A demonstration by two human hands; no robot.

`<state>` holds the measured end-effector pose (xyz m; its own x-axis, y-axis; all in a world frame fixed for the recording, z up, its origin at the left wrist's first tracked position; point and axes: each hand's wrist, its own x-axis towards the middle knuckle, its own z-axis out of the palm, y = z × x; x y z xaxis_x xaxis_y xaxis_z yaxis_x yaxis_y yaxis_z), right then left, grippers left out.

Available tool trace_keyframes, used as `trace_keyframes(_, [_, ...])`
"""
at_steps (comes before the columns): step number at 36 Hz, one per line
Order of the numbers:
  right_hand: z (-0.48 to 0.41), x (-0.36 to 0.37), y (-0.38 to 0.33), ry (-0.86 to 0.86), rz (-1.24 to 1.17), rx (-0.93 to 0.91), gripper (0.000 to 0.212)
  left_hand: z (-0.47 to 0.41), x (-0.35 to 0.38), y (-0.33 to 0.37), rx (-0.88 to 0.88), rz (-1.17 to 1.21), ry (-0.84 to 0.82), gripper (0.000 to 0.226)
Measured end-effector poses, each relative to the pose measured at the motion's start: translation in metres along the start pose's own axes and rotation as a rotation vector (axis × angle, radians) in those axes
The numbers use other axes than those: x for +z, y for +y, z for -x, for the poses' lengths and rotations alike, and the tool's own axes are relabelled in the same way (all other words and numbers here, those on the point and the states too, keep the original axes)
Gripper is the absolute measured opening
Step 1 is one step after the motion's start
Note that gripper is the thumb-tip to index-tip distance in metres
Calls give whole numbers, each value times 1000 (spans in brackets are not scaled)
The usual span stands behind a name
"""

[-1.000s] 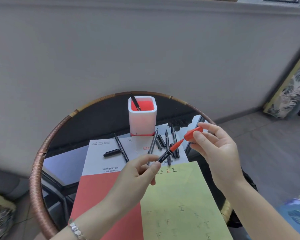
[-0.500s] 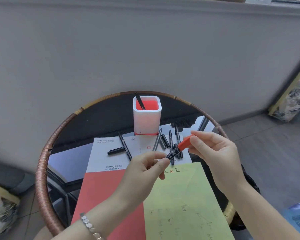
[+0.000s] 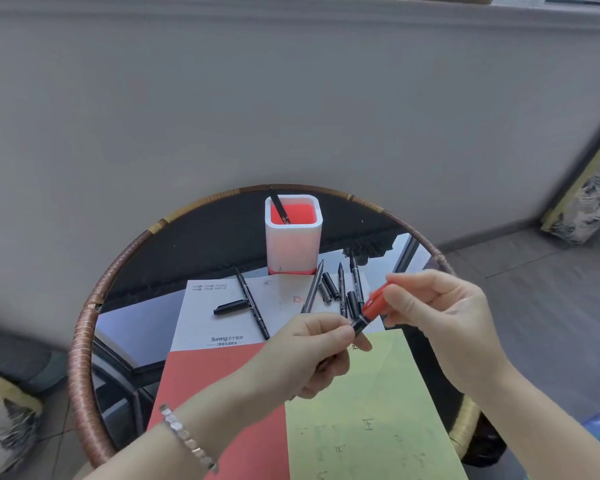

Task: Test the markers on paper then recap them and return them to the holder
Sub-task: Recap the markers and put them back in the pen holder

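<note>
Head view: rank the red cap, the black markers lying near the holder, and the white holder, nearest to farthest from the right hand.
1. red cap: pinched in the right hand itself.
2. black markers: lying just to its left, lower down.
3. white holder: farthest, back and to the left.

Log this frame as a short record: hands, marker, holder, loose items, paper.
left hand: grips the marker by its barrel
right hand: pinches the red cap, set over the marker's tip
holder: white, red inside, one pen standing in it
loose items: markers and black caps on the white sheet
yellow paper: faint test marks
</note>
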<state>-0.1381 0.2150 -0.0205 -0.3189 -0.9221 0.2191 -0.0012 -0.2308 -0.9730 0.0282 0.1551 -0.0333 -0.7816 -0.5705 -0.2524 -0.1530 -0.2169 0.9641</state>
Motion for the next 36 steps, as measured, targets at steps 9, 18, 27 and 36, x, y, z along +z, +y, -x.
trace_keyframes(9, [-19,10,8,-139,242,196,14,-5,-7,-15,244,-240,310,14])
trace_keyframes(18, [-73,-3,70,5,987,323,31,-24,-44,59,783,16,767,20])
trace_keyframes(27, [-80,11,80,53,1121,410,32,-79,-72,58,673,-568,845,19])
trace_keyframes(36, [-59,-19,59,118,918,275,33,-84,-78,36,450,-830,848,46])
